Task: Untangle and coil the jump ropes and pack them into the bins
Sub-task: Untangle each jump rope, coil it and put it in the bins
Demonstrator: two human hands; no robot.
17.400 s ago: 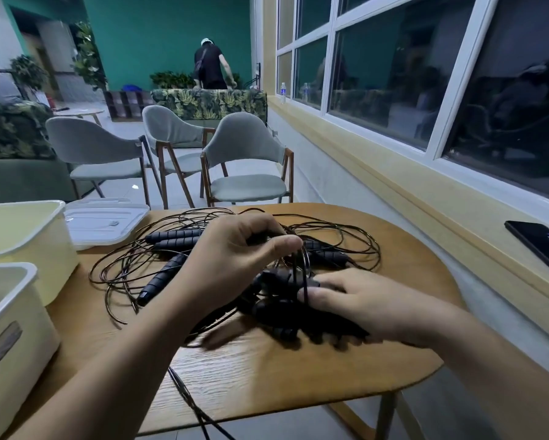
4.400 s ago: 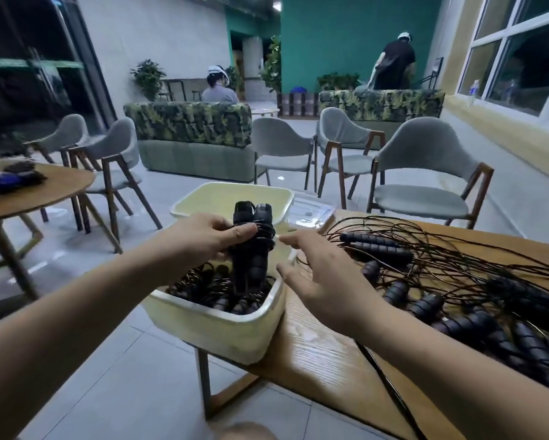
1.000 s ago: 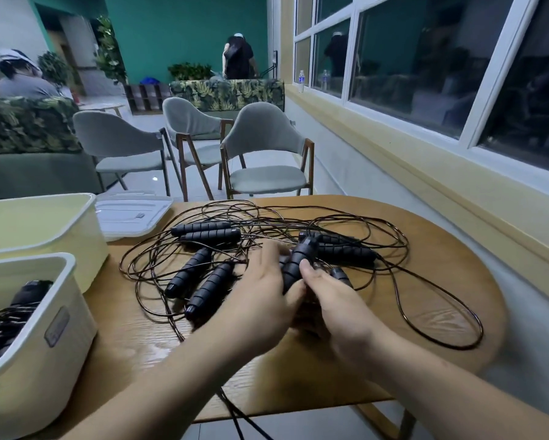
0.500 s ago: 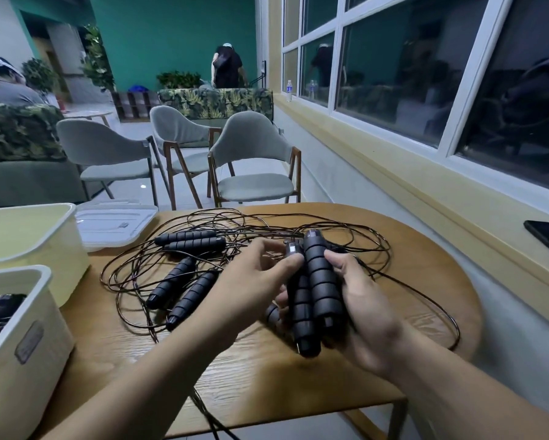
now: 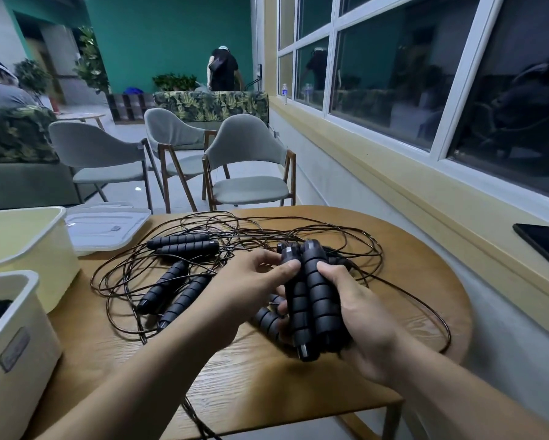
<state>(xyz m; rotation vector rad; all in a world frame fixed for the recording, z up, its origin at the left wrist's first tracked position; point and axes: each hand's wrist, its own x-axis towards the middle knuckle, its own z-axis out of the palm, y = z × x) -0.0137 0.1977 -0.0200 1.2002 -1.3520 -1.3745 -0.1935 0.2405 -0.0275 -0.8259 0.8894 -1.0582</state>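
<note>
On the head view, your right hand (image 5: 359, 315) has its fingers wrapped round a pair of handles (image 5: 311, 300), held upright side by side, likely to pair both ends of one rope. Your left hand (image 5: 248, 290) pinches the top of the left one, probably squaring them up before coiling. Their cord trails into the tangle (image 5: 267, 236) on the worktop (image 5: 260, 385), with loose handles (image 5: 178, 281) further left. At far left, the near bin (image 5: 19, 360) already holds ropes, and the far bin (image 5: 22, 249) sits behind it.
</note>
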